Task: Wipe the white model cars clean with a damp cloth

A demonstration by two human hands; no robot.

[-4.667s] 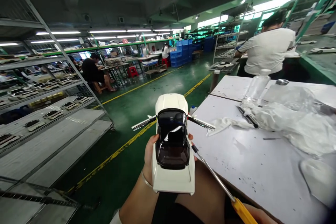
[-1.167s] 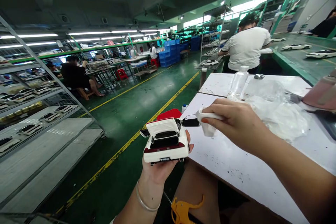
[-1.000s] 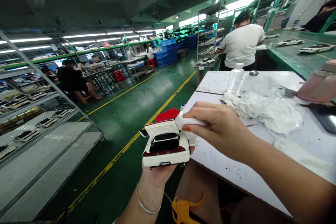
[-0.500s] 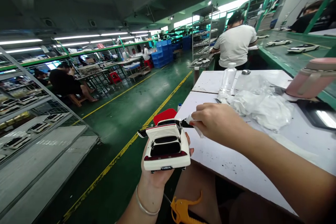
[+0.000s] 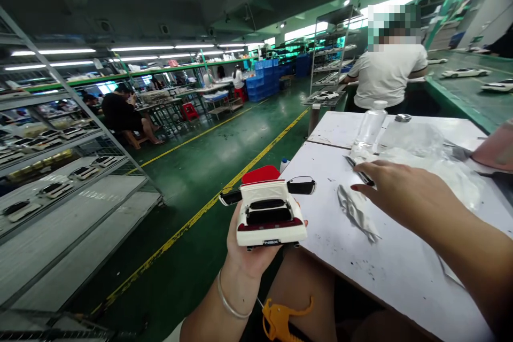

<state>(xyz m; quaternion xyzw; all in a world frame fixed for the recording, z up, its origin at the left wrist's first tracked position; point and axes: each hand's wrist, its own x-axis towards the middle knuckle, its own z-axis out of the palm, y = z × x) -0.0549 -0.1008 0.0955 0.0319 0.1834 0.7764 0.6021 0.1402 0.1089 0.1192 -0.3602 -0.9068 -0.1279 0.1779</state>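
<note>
My left hand (image 5: 250, 256) holds a white model car (image 5: 272, 232) from below, with its rear end facing me. Its rear lid is raised, both doors stand out to the sides, and a red panel (image 5: 260, 174) shows at the front end. Over the table, my right hand (image 5: 401, 192) has its thumb and forefinger on either side of a slim, dark metal tool (image 5: 364, 175); its exact kind is unclear. A crumpled white cloth or tissue (image 5: 356, 212) lies just left of that hand.
On the white table (image 5: 385, 267) are a clear bottle (image 5: 369, 127), plastic wrapping (image 5: 417, 141) and a pink container (image 5: 495, 147). An orange air gun (image 5: 280, 318) rests by my leg. A rack (image 5: 86, 192) with model cars stands left. A co-worker (image 5: 388, 72) sits ahead.
My right hand has left the car's right side and moved right to the metal tool. The white cloth it held now lies on the table. The car has shifted slightly right in view.
</note>
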